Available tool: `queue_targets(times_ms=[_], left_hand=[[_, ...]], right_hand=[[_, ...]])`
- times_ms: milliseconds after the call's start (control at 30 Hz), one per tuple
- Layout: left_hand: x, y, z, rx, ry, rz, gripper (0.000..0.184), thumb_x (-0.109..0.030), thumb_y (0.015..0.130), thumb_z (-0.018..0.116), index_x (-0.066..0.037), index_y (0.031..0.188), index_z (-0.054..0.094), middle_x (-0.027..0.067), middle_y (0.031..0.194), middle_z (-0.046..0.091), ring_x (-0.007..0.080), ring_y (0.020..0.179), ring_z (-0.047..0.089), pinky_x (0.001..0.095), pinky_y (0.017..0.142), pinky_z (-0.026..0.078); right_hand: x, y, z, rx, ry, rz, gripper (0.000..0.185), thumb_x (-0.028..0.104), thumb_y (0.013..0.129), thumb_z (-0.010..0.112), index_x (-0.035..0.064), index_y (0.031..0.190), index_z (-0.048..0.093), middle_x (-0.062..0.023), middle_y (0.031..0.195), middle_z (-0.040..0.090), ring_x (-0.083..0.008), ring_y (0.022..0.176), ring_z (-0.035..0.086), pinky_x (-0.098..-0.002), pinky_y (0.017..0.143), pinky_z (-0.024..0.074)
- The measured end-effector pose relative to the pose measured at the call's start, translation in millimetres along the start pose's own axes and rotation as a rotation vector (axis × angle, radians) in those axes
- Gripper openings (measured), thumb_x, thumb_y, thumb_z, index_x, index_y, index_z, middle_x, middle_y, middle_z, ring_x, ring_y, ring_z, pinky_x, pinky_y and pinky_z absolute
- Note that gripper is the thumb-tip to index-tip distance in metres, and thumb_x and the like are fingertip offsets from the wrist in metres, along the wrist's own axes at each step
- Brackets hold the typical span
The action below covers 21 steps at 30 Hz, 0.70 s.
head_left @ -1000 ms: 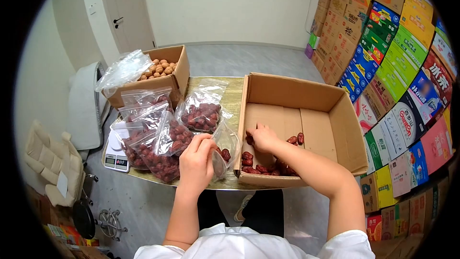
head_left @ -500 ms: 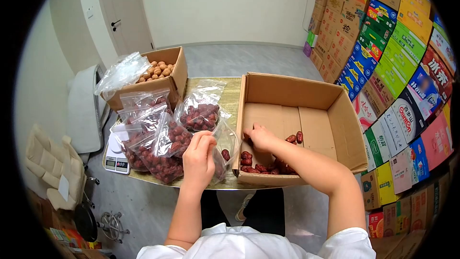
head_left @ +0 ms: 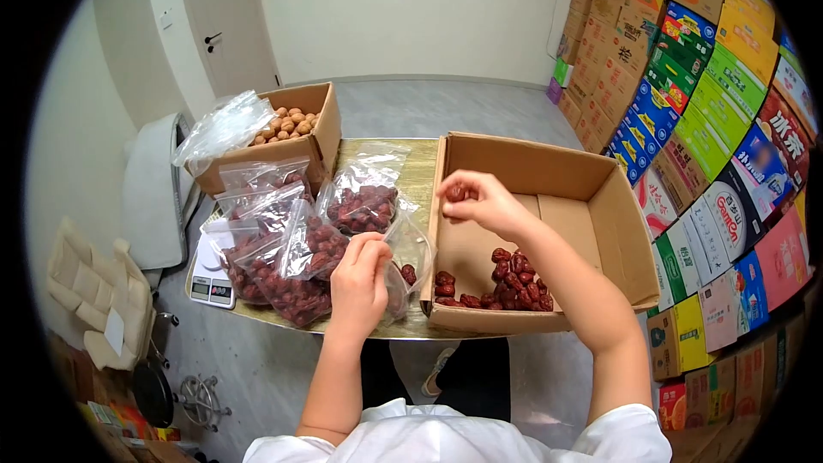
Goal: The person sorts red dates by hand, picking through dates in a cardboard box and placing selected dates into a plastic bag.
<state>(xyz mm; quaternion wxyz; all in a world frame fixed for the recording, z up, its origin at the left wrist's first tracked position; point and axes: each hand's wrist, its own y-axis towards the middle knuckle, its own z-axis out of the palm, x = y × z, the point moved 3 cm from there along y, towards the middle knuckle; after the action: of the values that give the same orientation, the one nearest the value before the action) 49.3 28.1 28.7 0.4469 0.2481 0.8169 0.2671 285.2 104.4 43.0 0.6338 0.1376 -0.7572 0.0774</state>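
The left hand's (head_left: 358, 279) grip is pinched on the rim of a clear bag (head_left: 413, 244) on the counter (head_left: 417, 159), a date showing through it. Left of it sit a scale (head_left: 202, 271) and filled bags (head_left: 296, 287). Loose dates (head_left: 518, 283) lie along the box's (head_left: 617, 223) near side; above its left wall, the right hand's (head_left: 482, 202) narrow grip holds one date (head_left: 456, 194). Farther, walnuts (head_left: 291, 123) fill another carton (head_left: 324, 133).

Bright light glints off plastic bags (head_left: 294, 249); outer edges bow.
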Motion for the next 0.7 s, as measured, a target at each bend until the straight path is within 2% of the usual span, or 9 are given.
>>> queue_targets(times_ms=[100, 167, 200, 267, 300, 333, 400, 433, 700], left_hand=[[-1.1, 1.4, 3.2, 0.011, -0.017, -0.037, 0.013, 0.006, 0.084, 0.060, -0.002, 0.094, 0.060, 0.0140, 0.104, 0.064, 0.0356, 0.084, 0.065, 0.0405, 0.072, 0.052], [-1.9, 1.7, 6.5, 0.012, -0.010, -0.004, 0.015, 0.010, 0.083, 0.057, 0.000, 0.094, 0.059, 0.0152, 0.104, 0.062, 0.0322, 0.083, 0.064, 0.0374, 0.071, 0.052], [-2.8, 2.1, 7.7, 0.014, -0.006, 0.033, 0.018, 0.014, 0.082, 0.053, 0.002, 0.095, 0.058, 0.0164, 0.104, 0.061, 0.0288, 0.083, 0.063, 0.0344, 0.071, 0.052], [-3.7, 2.6, 7.8, 0.014, -0.003, 0.039, 0.017, 0.014, 0.083, 0.054, 0.002, 0.095, 0.058, 0.0164, 0.104, 0.061, 0.0291, 0.082, 0.063, 0.0346, 0.071, 0.052], [-4.3, 2.3, 7.7, 0.014, 0.000, 0.044, 0.017, 0.013, 0.083, 0.054, 0.002, 0.095, 0.058, 0.0165, 0.104, 0.061, 0.0295, 0.082, 0.063, 0.0348, 0.071, 0.052], [-4.4, 1.6, 7.1, 0.015, -0.002, 0.041, 0.017, 0.013, 0.083, 0.054, 0.002, 0.095, 0.058, 0.0165, 0.104, 0.061, 0.0295, 0.082, 0.063, 0.0348, 0.071, 0.052], [-2.7, 0.7, 4.1, -0.002, -0.006, -0.019, 0.013, 0.005, 0.085, 0.060, -0.002, 0.096, 0.061, 0.0144, 0.105, 0.064, 0.0360, 0.085, 0.066, 0.0406, 0.072, 0.053], [-1.7, 0.4, 3.1, -0.002, -0.005, -0.024, 0.013, 0.005, 0.085, 0.060, -0.002, 0.096, 0.061, 0.0144, 0.105, 0.064, 0.0360, 0.085, 0.066, 0.0406, 0.072, 0.053], [-0.8, 0.9, -4.1, -0.023, 0.001, -0.011, 0.014, 0.007, 0.084, 0.059, -0.001, 0.096, 0.060, 0.0140, 0.104, 0.064, 0.0355, 0.084, 0.066, 0.0403, 0.072, 0.053]], right_hand=[[19.7, -2.7, 14.7, -0.046, 0.136, -0.129, 0.019, 0.001, 0.090, 0.070, 0.0019, 0.108, 0.066, -0.0011, 0.098, 0.060, -0.0096, 0.088, 0.061, -0.0265, 0.078, 0.0544], [27.5, -5.5, 29.9, -0.057, -0.064, -0.417, 0.021, 0.000, 0.085, 0.072, 0.0040, 0.105, 0.067, -0.0015, 0.096, 0.057, -0.0099, 0.092, 0.057, -0.0258, 0.079, 0.0544], [29.5, -10.0, 38.2, -0.056, -0.174, -0.405, 0.025, 0.001, 0.082, 0.075, 0.0045, 0.106, 0.067, -0.0029, 0.095, 0.057, -0.0120, 0.089, 0.058, -0.0284, 0.077, 0.0529], [22.6, -11.4, 52.9, 0.028, -0.262, -0.452, 0.028, -0.001, 0.080, 0.074, 0.0052, 0.106, 0.067, -0.0060, 0.097, 0.057, -0.0150, 0.086, 0.059, -0.0315, 0.074, 0.0521], [22.8, -14.6, 58.2, 0.061, -0.363, -0.498, 0.030, -0.002, 0.079, 0.073, 0.0050, 0.108, 0.066, -0.0098, 0.098, 0.057, -0.0213, 0.084, 0.061, -0.0339, 0.073, 0.0524], [21.6, -17.2, 61.1, 0.063, -0.362, -0.494, 0.030, -0.002, 0.079, 0.073, 0.0050, 0.108, 0.066, -0.0098, 0.098, 0.057, -0.0213, 0.084, 0.061, -0.0339, 0.073, 0.0524], [21.0, -22.3, 69.3, 0.143, -0.488, -0.552, 0.033, -0.002, 0.079, 0.072, 0.0053, 0.110, 0.065, -0.0120, 0.100, 0.058, -0.0277, 0.088, 0.063, -0.0366, 0.076, 0.0536], [23.6, -25.2, 71.2, 0.173, -0.499, -0.510, 0.034, 0.001, 0.079, 0.073, 0.0045, 0.112, 0.063, -0.0136, 0.106, 0.060, -0.0329, 0.095, 0.064, -0.0393, 0.080, 0.0537], [25.1, -25.9, 64.6, 0.139, -0.560, -0.568, 0.029, 0.008, 0.081, 0.074, 0.0018, 0.107, 0.063, -0.0143, 0.107, 0.062, -0.0348, 0.100, 0.063, -0.0399, 0.084, 0.0529]])
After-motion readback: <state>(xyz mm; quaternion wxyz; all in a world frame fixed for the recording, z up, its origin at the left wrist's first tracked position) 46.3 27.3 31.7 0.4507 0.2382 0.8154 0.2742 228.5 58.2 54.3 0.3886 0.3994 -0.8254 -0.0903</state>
